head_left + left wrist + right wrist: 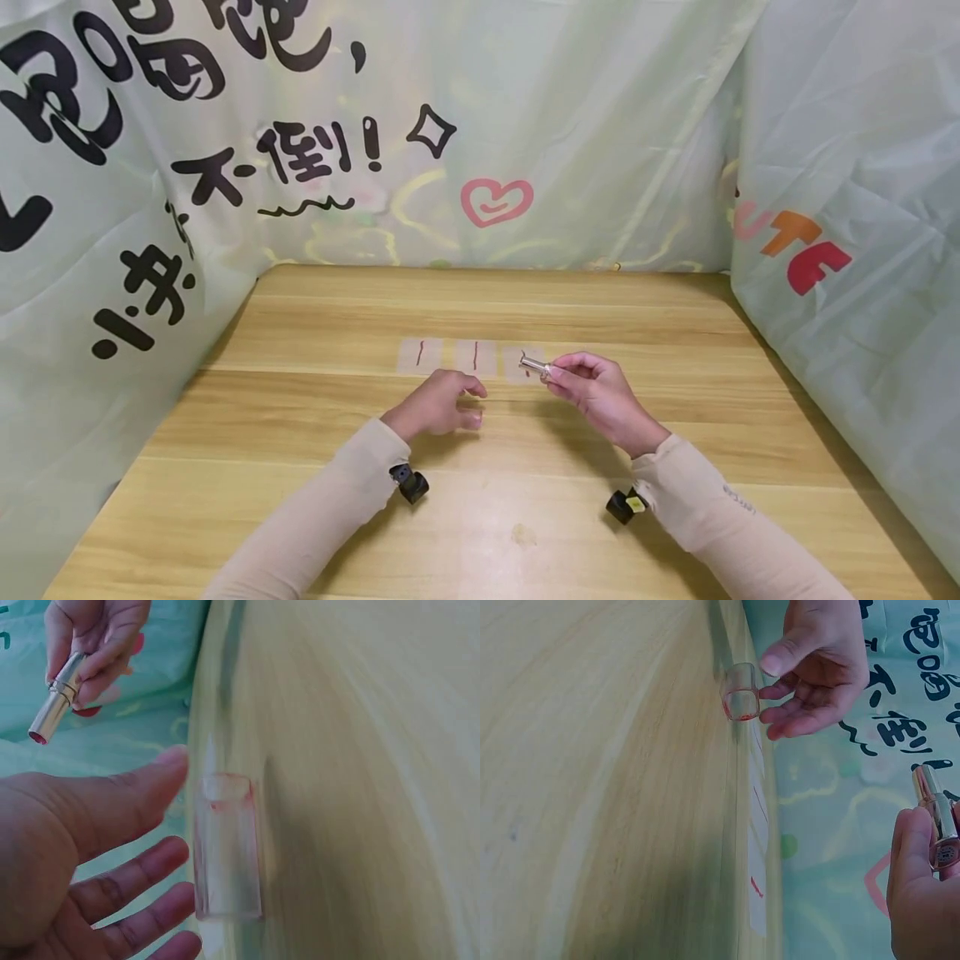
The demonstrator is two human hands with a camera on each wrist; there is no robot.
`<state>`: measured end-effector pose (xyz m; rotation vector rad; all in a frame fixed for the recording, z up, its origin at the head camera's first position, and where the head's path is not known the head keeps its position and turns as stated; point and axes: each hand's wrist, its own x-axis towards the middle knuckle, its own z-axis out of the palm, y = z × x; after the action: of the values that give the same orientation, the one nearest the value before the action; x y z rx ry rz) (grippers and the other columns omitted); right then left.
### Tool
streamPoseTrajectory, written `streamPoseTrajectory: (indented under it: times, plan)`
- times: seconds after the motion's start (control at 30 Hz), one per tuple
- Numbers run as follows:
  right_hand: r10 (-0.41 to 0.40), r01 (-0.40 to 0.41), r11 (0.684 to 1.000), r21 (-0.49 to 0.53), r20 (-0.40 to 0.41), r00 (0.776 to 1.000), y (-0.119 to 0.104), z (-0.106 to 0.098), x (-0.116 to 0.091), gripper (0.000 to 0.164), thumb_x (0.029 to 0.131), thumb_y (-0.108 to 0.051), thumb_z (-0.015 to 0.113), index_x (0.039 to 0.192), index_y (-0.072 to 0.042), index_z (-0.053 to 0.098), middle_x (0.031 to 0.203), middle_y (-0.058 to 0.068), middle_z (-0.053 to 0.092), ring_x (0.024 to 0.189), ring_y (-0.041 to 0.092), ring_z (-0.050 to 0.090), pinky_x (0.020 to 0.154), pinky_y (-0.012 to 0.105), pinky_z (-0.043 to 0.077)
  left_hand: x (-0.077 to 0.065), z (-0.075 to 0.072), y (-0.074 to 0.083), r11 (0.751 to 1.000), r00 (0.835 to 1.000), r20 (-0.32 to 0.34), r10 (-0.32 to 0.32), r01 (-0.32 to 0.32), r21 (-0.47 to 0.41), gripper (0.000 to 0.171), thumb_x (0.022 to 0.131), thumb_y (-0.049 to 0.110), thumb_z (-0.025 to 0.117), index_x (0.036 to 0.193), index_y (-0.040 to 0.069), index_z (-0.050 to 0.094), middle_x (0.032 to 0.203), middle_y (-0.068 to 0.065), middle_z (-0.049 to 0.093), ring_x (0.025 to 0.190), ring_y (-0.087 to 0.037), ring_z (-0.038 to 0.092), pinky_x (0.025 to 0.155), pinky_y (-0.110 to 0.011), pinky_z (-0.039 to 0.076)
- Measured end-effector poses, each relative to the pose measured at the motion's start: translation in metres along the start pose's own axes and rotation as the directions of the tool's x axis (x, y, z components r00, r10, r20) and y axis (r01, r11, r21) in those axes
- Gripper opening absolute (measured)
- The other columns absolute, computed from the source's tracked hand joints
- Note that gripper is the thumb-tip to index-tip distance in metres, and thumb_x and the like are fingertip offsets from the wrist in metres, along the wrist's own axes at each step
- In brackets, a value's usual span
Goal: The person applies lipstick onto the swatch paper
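Observation:
My right hand (603, 402) pinches a silver lipstick tube (534, 365) by one end, its other end pointing left over the rightmost strip. In the left wrist view, red shows at the mouth of the lipstick tube (49, 716). My left hand (438, 404) has its thumb and fingers spread apart. Right beside its fingertips is a clear cap (229, 851) with red smears near one end; whether they touch it I cannot tell. The right wrist view also shows the cap (741, 691) at those fingertips. In the head view it is hard to make out.
Two pale strips, one at left (408, 358) and one in the middle (487, 358), each bear a dark red line. A third strip (512, 372) with red marks lies partly behind the lipstick. Printed cloth (600, 125) encloses the wooden table (315, 317) at the back and sides.

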<state>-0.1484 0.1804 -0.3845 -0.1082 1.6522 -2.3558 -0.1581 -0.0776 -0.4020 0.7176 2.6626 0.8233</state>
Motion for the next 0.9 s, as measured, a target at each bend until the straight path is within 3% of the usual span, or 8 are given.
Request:
streamPoseTrajectory:
  times: [0.33,0.9]
  plan:
    - [0.022,-0.021,1.0,0.007,-0.006,1.0,-0.0013,-0.0017,0.0009,0.015,0.091,0.009,0.06,0.09,-0.005,0.065,0.093,0.009,0.064,0.086,0.018,0.067,0.08,0.024,0.055,-0.0014,0.0009,-0.0045,0.992,0.999,0.03,-0.033,0.028,0.126,0.038,0.076,0.011,0.083,0.111,0.006,0.069,0.106,-0.007,0.069,0.102,-0.022,0.061,0.092,-0.034,0.048]
    - [0.03,-0.03,0.999,0.013,-0.007,1.0,-0.0008,-0.0042,-0.001,0.015,0.091,0.009,0.06,0.089,-0.005,0.064,0.09,0.007,0.066,0.083,0.017,0.068,0.079,0.024,0.056,-0.0001,0.0047,-0.0057,0.989,0.999,0.025,-0.025,0.021,0.148,0.019,0.077,0.007,0.082,0.089,0.011,0.067,0.085,0.001,0.064,0.082,-0.015,0.056,0.079,-0.032,0.049]
